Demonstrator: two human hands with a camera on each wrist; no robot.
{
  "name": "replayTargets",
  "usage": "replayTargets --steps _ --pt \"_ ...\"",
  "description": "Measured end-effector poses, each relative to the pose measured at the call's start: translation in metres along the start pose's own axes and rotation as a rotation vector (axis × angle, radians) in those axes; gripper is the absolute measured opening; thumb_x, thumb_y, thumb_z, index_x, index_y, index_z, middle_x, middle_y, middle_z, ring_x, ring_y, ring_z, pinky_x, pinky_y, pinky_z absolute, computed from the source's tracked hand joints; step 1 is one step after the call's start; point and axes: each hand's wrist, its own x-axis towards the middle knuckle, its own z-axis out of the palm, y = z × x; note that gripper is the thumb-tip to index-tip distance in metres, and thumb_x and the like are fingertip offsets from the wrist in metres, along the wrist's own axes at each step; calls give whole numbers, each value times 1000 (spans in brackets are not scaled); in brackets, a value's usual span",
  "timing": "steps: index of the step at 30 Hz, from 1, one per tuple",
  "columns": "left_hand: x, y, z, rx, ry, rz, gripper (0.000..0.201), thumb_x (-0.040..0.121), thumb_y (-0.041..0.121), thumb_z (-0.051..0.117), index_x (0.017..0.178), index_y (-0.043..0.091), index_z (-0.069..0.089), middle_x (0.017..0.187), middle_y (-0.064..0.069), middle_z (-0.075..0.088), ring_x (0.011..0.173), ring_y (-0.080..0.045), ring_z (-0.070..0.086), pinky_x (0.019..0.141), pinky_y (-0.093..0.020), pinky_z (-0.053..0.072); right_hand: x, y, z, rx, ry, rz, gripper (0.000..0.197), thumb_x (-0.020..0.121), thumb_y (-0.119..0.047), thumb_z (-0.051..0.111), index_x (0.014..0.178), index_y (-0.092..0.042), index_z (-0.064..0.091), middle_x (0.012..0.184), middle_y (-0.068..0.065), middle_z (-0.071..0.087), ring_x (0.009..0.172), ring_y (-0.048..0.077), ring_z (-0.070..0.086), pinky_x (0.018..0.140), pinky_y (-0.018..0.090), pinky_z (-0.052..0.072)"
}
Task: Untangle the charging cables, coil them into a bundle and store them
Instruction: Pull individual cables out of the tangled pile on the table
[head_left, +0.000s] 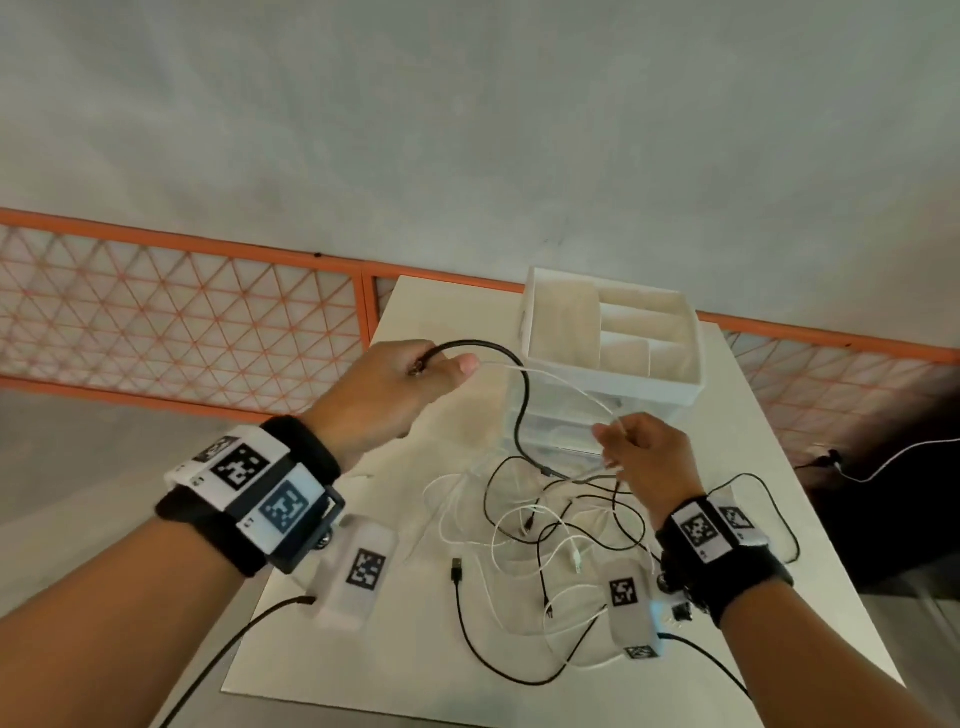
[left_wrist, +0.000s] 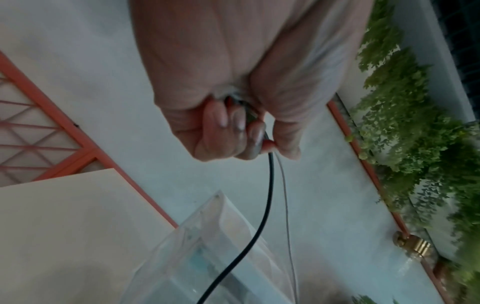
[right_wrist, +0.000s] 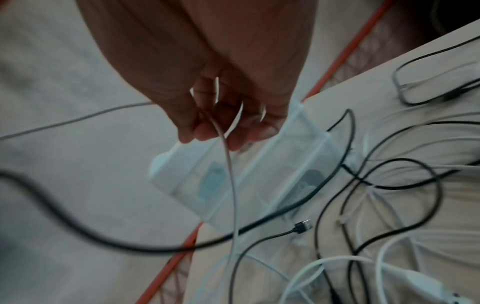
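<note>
Left hand: my left hand (head_left: 395, 384) is raised above the white table (head_left: 332, 649), fingers curled round the end of a thick black cable (head_left: 519, 400), with a thin white cable (head_left: 550, 382) running out beside the thumb.
Right hand: my right hand (head_left: 649, 457) pinches that thin white cable between thumb and fingertips, in front of the drawer unit.
Head view only: I see the whole layout from here — the black cable arcs from my left hand down to the tangle of cables (head_left: 550, 551), black and white strands looped over each other on the table between my wrists. A white divided tray (head_left: 613, 332) sits on top of a clear drawer unit (head_left: 540, 436) at the far end.
Left wrist view only: close on the left hand (left_wrist: 233, 115), I can see the black cable (left_wrist: 267, 205) and a pale thin strand leaving the fist side by side — a metal plug tip seems to peek out among the fingers, though blur makes it hard to confirm.
Right wrist view only: the white cable (right_wrist: 232, 185) drops straight from my right hand (right_wrist: 221, 102); a black USB plug (right_wrist: 302, 225) lies loose on the table.
Hard to make out: which strands in the tangle join the held ones I cannot tell; both wrist views are dim and smeared.
</note>
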Motion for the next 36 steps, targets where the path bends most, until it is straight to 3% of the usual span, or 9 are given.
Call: replayTargets --steps 4,7,14,18,23,28,30,33,36 --pt "1 -18 -11 -6 132 -46 42 87 35 71 67 10 43 56 1 34 47 -13 30 44 -22 30 11 14 -18 -184 88 111 29 84 -46 74 67 -23 68 59 -4 61 68 23 58 74 37 51" --pt "1 -41 -4 156 200 -180 52 92 48 59 62 5 56 60 -5 56 55 -18 48 60 -30 41 14 -3 -26 -138 71 62 38 86 -54 68 70 -20 73 55 -3 56 55 21 51 62 36 46" --pt "2 -106 65 254 -85 -411 51 101 51 39 88 13 72 96 -12 72 93 -30 67 88 -38 50 18 -81 -55 228 135 -160 29 91 -52 66 95 -23 71 86 1 78 53 19 61 51 30 45" --pt "-5 -126 99 196 -114 -458 46 101 51 40 74 15 50 77 -9 55 72 -23 52 71 -31 37 8 -86 -56 84 154 -356 31 84 -54 72 106 -33 68 99 -5 76 71 13 68 67 33 55" --pt "0 -123 128 79 -355 -587 66 102 53 33 83 7 76 96 -4 78 99 -27 71 93 -37 49 6 -81 -88 -109 224 -497 57 82 -54 74 133 -46 49 122 -23 59 97 4 63 74 21 51" --pt "31 -72 95 -223 18 -586 45 102 43 44 82 7 61 67 -8 68 76 -27 69 80 -43 54 28 -48 -116 -151 318 -291 67 81 -67 66 134 -28 52 115 -10 65 82 -11 59 67 19 49" --pt "41 -43 73 -453 165 -513 40 102 38 48 71 12 52 50 -3 52 60 -25 61 71 -42 50 35 -21 -119 -224 249 -133 69 78 -78 60 126 -28 56 109 -8 69 83 -1 64 70 28 53" --pt "51 1 48 -752 184 -351 46 102 38 47 61 17 44 47 1 38 50 -20 47 60 -35 46 49 25 -110 -266 108 110 73 73 -90 47 113 -30 60 102 3 75 91 24 72 87 47 58" --pt "53 31 36 -866 122 -232 38 101 33 47 70 14 55 46 3 37 49 -16 46 57 -29 46 50 47 -97 -259 -74 253 52 95 -60 49 103 -11 68 97 14 76 76 25 68 74 39 53"
